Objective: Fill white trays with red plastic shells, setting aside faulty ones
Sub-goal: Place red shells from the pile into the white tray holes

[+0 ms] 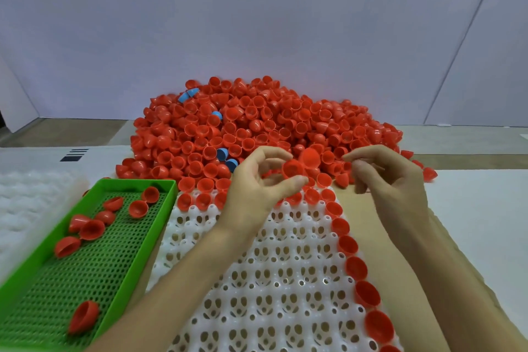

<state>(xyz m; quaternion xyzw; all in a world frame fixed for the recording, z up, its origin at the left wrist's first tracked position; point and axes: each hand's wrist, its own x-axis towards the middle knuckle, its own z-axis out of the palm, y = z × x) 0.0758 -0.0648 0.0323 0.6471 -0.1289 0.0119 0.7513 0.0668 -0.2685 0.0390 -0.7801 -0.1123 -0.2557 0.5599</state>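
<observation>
Head-down view over a work table (471, 208). At the far middle of the surface, a heaped pile of red shells (257, 123), far too many to count, likely several hundred, with four blue pieces (222, 154) mixed in. Directly in front, against the near edge, one white tray (271, 280) of round pockets, mostly unfilled: about eight shells seated down its right edge, a further row along its far edge partly hidden behind the hand. Over that far edge, the left hand (254, 183), pinching a single red shell (292, 169) by the rim between thumb and fingertips, hollow side facing the viewer. Just beside it, the right hand (391, 180), fingers loosely curled, nothing visibly held. Toward the near left corner, one green basket (85, 274) holding eight shells, loose and tipped at odd angles, presumably the rejects. Beyond it at the left edge, a blurred stack of more white trays (28, 208), number impossible to tell. Probably very light, thin, stiff and smooth; domes likely slippery, so best taken at the rim, thumb inside and finger outside, gently, to avoid cracking or flicking one away.
</observation>
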